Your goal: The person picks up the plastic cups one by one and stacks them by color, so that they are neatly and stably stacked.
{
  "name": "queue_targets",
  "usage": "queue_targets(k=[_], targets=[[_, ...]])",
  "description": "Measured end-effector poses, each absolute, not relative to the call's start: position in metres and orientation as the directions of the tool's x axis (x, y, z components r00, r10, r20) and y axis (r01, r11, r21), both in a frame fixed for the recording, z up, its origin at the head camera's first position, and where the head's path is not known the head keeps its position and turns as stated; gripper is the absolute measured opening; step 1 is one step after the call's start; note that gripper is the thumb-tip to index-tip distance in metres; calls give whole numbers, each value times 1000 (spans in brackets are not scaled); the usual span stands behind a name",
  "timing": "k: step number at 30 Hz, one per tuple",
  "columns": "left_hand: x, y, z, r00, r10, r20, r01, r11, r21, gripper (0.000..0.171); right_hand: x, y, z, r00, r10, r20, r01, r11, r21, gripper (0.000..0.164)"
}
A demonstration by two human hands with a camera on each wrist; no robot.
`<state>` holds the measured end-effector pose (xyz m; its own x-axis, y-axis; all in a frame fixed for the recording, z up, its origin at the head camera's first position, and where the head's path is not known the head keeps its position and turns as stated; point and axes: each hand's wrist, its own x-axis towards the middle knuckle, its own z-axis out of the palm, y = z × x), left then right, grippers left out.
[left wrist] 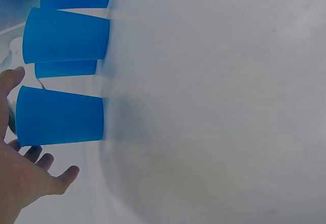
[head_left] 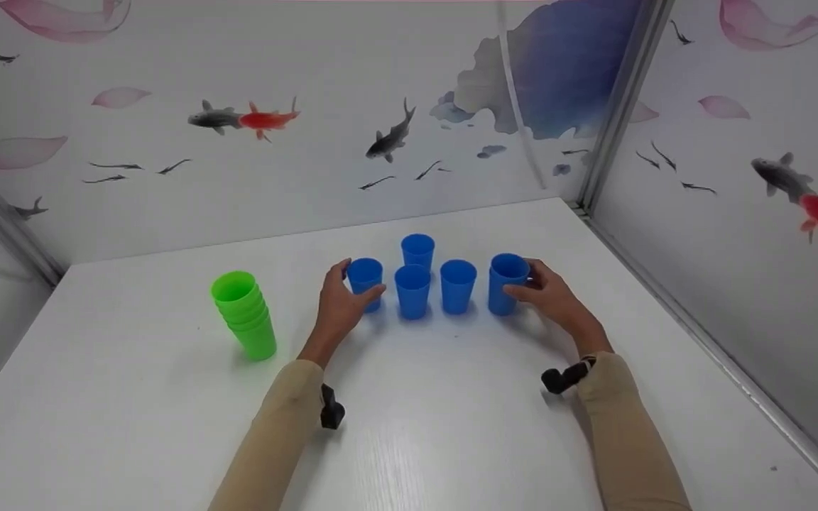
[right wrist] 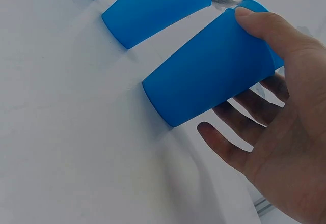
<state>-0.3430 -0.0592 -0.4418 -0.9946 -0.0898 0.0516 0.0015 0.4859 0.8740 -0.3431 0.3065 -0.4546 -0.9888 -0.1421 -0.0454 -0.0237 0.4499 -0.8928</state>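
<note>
Several blue cups stand upright in a rough row on the white table. Around the leftmost blue cup my left hand is spread, its thumb apart from the cup in the left wrist view and its fingers on the other side. At the right end, my right hand holds two nested blue cups, the thumb near the rim and the fingers along the far side. Between the hands are a front blue cup, another blue cup and one blue cup behind.
A leaning-looking stack of green cups stands on the table to the left. Behind and to the right rise white wall panels printed with fish and petals. Each wrist carries a small black camera.
</note>
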Motion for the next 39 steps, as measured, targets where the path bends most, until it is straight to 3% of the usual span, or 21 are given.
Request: queue_targets(k=[6,25,39], targets=[[-344,-58,-444,-994,-100,39,-11,458,889,83,-343,306,-455,-986,-162,-35,-37,422,-906,83],[-348,-52,-446,-992,-112,65,15,403,915,73,-342,308,-458,-988,-148,-37,-31,433,-901,89],[-350,-54,-423,-992,-114,54,-2,440,898,72,-344,306,-454,-989,-138,-59,-10,453,-891,93]])
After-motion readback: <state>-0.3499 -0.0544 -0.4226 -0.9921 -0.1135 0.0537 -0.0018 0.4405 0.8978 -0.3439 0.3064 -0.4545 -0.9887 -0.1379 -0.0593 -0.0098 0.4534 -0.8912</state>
